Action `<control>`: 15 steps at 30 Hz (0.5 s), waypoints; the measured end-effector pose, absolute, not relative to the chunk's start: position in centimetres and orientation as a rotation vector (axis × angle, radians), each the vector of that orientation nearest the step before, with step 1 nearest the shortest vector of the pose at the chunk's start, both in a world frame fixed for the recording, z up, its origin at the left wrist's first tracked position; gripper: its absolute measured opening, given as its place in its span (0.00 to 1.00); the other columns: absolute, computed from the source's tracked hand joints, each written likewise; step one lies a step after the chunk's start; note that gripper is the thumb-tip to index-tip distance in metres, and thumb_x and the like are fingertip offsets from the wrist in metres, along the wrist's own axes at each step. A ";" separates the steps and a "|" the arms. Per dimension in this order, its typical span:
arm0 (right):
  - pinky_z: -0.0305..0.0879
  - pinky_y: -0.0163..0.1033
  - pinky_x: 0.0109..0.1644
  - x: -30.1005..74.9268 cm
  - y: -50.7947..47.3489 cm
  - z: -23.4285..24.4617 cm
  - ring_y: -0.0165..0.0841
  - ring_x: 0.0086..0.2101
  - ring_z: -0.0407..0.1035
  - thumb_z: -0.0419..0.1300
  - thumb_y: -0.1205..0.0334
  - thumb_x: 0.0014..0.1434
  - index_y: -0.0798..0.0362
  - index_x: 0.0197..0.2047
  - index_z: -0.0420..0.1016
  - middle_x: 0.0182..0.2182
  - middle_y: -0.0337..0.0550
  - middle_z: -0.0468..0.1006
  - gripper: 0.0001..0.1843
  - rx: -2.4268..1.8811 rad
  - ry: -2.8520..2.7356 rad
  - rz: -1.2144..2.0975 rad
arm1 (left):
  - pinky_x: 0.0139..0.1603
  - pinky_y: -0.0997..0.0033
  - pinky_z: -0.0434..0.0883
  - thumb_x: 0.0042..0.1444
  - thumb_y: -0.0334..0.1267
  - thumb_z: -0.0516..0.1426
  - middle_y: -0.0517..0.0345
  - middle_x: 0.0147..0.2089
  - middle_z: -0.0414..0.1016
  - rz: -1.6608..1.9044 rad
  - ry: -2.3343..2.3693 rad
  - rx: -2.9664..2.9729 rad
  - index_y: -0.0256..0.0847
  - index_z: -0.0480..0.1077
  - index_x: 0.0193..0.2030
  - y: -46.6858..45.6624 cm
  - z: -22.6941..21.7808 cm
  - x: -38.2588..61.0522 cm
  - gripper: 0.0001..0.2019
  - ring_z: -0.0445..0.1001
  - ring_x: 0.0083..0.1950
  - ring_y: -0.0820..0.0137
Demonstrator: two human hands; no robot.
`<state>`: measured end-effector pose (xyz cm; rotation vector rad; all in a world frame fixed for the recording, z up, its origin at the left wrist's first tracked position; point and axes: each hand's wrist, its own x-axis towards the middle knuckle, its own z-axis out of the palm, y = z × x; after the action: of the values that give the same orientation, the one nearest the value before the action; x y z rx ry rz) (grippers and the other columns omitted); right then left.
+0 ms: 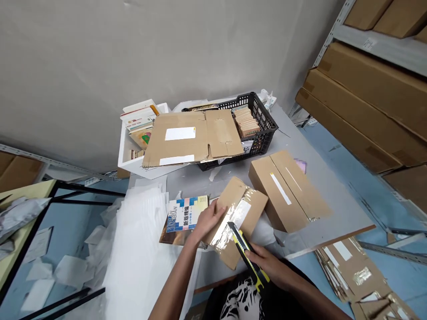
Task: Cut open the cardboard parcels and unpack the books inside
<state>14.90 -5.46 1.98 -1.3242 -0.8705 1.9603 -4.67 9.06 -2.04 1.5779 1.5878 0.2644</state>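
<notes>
My left hand (209, 218) grips the near-left side of a small taped cardboard package (255, 202), its thumb lying on top. Shiny clear tape and a white label run across the package. My right hand (265, 262) is closed around a black and yellow utility knife (245, 246), whose tip lies over the tape near the label; whether it cuts in, I cannot tell. Just left of the package, a blue and yellow book (187, 212) rests on another, darker book, partly behind my left hand. A larger closed cardboard box (287, 191) stands to the right.
A flattened cardboard piece (187, 129) lies across a white foam box (125, 153) of books and a black plastic crate (265, 133). White foam sheets (136, 249) cover the table's left side. Shelves with long cartons (367, 106) stand right; flattened cartons (360, 262) lie below.
</notes>
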 end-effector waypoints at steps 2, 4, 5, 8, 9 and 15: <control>0.55 0.54 0.63 15.2 -6.3 1.3 0.45 0.56 0.66 0.57 0.36 0.54 0.49 0.56 0.73 0.52 0.46 0.76 0.33 -1.349 -0.791 1.992 | 0.45 0.62 0.70 0.54 0.60 0.52 0.45 0.54 0.76 0.150 1.630 1.744 0.41 0.65 0.60 8.1 -1.9 -3.7 0.32 0.77 0.49 0.55; 0.53 0.55 0.64 15.7 -6.4 -0.1 0.45 0.59 0.62 0.57 0.33 0.52 0.48 0.56 0.72 0.55 0.46 0.74 0.36 -1.422 -0.737 1.892 | 0.45 0.61 0.69 0.59 0.58 0.47 0.43 0.54 0.75 0.041 1.708 1.839 0.39 0.63 0.61 7.1 -2.0 -2.7 0.31 0.76 0.50 0.54; 0.53 0.54 0.64 15.8 -6.4 -0.9 0.45 0.60 0.60 0.56 0.33 0.52 0.48 0.57 0.71 0.57 0.46 0.72 0.37 -1.450 -0.721 1.824 | 0.44 0.61 0.69 0.60 0.58 0.45 0.42 0.52 0.76 -0.004 1.753 1.859 0.38 0.64 0.60 6.8 -2.0 -2.2 0.30 0.76 0.48 0.54; 0.54 0.52 0.65 15.6 -6.0 -2.2 0.42 0.62 0.57 0.55 0.35 0.55 0.45 0.60 0.68 0.61 0.44 0.66 0.35 -1.474 -0.697 1.706 | 0.40 0.62 0.68 0.62 0.57 0.43 0.43 0.41 0.79 -0.134 1.820 1.888 0.37 0.67 0.56 6.3 -1.7 -1.3 0.28 0.78 0.42 0.54; 0.55 0.51 0.65 15.4 -6.0 -2.0 0.41 0.62 0.57 0.55 0.36 0.56 0.45 0.61 0.67 0.62 0.44 0.65 0.34 -1.473 -0.696 1.691 | 0.39 0.62 0.67 0.62 0.56 0.43 0.43 0.38 0.79 -0.156 1.838 1.898 0.36 0.67 0.55 6.3 -1.3 -1.3 0.28 0.78 0.41 0.54; 0.48 0.48 0.68 13.7 -6.0 3.2 0.40 0.64 0.52 0.53 0.45 0.62 0.47 0.61 0.67 0.64 0.44 0.62 0.27 -1.406 -0.922 1.712 | 0.35 0.64 0.65 0.60 0.59 0.44 0.50 0.31 0.78 -0.105 2.073 1.934 0.40 0.67 0.53 5.3 3.4 -4.0 0.27 0.77 0.36 0.54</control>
<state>13.65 -6.01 3.15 -1.4057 -0.9223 1.7123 -4.02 5.28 3.37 1.9341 2.0733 -0.1047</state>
